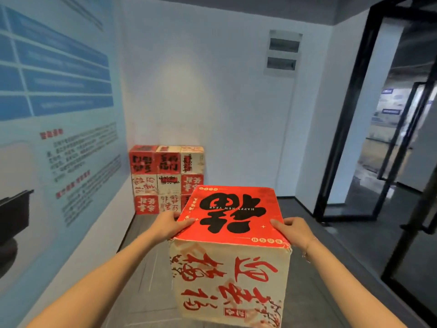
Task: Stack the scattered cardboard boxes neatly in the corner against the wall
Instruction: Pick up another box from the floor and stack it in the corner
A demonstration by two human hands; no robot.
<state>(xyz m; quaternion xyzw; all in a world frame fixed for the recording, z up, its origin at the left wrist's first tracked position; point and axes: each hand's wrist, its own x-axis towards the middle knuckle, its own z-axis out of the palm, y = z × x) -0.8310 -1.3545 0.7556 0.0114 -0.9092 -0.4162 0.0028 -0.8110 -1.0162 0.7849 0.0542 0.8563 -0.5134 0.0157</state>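
A red-topped cardboard box (230, 242) is held up at lower centre of the frame, gripped on both sides. The left hand (171, 224) is curled over its left top edge, the right hand (294, 229) over its right, thumbs laid on the lid. Behind it, at mid-frame, stacked boxes (165, 172) are seen in the corner against the white wall (224, 114).

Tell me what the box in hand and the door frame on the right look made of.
Box: printed cardboard, matte red top and cream sides; its near top edge is frayed and dented, as paperboard wears. Left hand and right hand grip its upper corners. Door frame: probably black-painted metal with glass panes, judging by thin straight bars and reflections.
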